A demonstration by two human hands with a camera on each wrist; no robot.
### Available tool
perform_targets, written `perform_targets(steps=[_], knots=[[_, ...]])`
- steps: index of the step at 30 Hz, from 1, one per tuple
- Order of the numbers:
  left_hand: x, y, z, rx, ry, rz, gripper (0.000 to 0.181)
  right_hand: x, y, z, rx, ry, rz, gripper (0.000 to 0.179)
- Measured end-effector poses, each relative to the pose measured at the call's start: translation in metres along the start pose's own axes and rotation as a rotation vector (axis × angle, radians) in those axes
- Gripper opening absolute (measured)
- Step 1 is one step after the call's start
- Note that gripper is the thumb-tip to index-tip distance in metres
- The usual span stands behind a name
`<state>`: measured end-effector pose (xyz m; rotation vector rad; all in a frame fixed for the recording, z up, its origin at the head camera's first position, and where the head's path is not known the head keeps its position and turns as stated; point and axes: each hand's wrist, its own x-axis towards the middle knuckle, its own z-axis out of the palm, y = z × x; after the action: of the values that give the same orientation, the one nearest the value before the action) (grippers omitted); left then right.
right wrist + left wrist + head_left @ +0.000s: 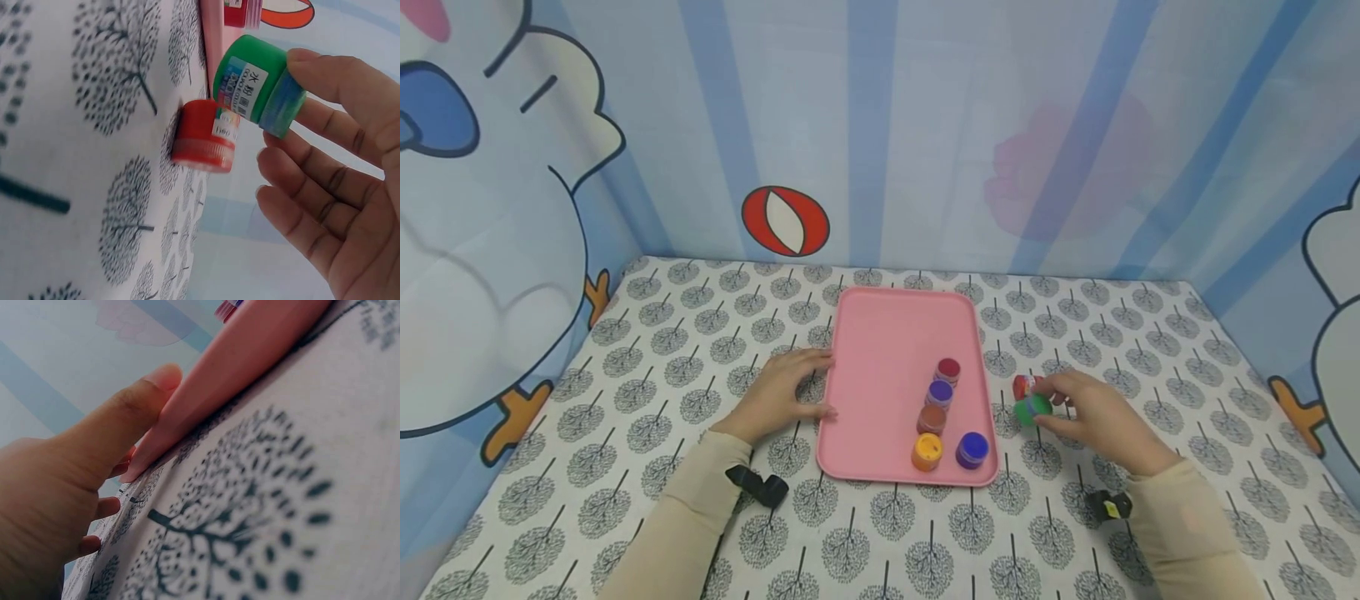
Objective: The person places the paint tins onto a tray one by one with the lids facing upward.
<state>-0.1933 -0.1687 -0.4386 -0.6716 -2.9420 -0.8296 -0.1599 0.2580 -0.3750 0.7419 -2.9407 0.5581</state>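
Note:
My right hand [1093,417] pinches a green paint jar [247,78] between thumb and fingers, tilted and right of the tray. Beside it, a red paint jar [203,134] stands on the cloth, partly hidden by the green one in the head view. My left hand [778,392] touches the left edge of a pink tray [880,333]; its thumb [134,403] rests against the tray's outer wall. On the tray's right side stand a dark red jar [948,369], a purple jar [939,393], a brown jar [931,419] and an orange-yellow jar [927,452], in a line. A blue jar [972,450] sits in the near right corner.
A white cloth [685,417] printed with grey trees covers the table. Behind it hangs a striped blue-and-white curtain [940,150] with cartoon figures, also along both sides. The tray has a low raised rim.

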Motion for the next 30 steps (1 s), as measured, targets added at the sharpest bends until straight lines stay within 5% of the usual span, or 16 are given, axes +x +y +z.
perform_targets(steps=[30], knots=[[0.000,0.001,0.000,0.004,0.013,0.015,0.083,0.026,-0.036,0.023,-0.019,-0.015,-0.167,0.038]])
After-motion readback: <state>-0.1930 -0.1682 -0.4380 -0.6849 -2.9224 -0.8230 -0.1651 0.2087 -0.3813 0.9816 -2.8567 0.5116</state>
